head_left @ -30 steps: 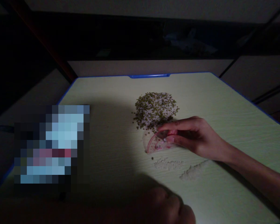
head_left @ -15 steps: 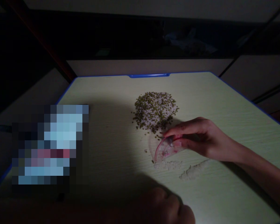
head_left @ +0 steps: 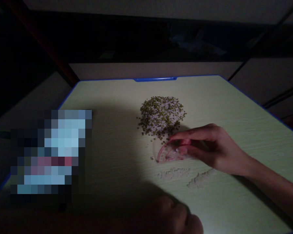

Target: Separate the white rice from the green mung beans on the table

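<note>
My right hand (head_left: 210,146) pinches a clear plastic protractor (head_left: 169,154) with pink markings between thumb and fingers. The protractor is tilted low over the table, just in front of a pile of mung beans mixed with white rice-like grains (head_left: 162,115). Its left part shows, while the fingers cover the right part. Closer to me lie two small streaks of pale grains, one a left streak (head_left: 174,173) and the other a right streak (head_left: 200,178). In shadow at the bottom edge, my left hand (head_left: 174,214) rests with its fingers curled closed, and no object shows in it.
The pale table (head_left: 112,146) has a blue rim with a raised blue handle (head_left: 156,79) at the far edge. A pixelated, blurred-out object (head_left: 53,152) lies on the left side. A few loose beans are scattered around the pile.
My right hand has lifted the protractor slightly away from the left streak of pale grains, toward the pile, and its tilt has changed. My left hand stays about where it was.
</note>
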Motion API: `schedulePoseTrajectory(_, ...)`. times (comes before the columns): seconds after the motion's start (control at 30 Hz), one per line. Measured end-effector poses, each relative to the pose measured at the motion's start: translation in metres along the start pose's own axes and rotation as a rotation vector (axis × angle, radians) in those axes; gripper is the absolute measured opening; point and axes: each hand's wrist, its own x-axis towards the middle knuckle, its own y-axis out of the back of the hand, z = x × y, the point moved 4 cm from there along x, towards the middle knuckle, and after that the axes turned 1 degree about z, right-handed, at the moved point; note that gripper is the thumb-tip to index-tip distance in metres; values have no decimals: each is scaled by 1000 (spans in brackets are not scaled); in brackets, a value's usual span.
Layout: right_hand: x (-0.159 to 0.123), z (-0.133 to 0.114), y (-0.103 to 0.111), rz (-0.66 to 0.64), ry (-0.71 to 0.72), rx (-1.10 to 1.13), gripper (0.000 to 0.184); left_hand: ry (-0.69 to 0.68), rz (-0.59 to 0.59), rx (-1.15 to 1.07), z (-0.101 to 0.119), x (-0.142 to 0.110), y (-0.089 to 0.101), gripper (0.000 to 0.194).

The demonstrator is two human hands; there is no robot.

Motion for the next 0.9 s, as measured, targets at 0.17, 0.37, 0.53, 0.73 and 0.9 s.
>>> schedulePoseTrajectory(0.17,-2,6,9,121,-77,103,26,8,11,36,4,0,-10,27)
schedulePoseTrajectory(0.37,-1,8,13,150,-89,67,27,127,96,116,8,-9,-13,31)
schedulePoseTrajectory(0.53,0,10,5,83,-87,70,27,114,130,133,9,-10,-19,33)
schedulePoseTrajectory(0.73,4,4,-4,68,-71,-2,28,48,176,108,12,-8,-26,32)
schedulePoseTrajectory(0.9,5,1,-6,25,-50,37,26,8,179,94,11,-7,-23,29)
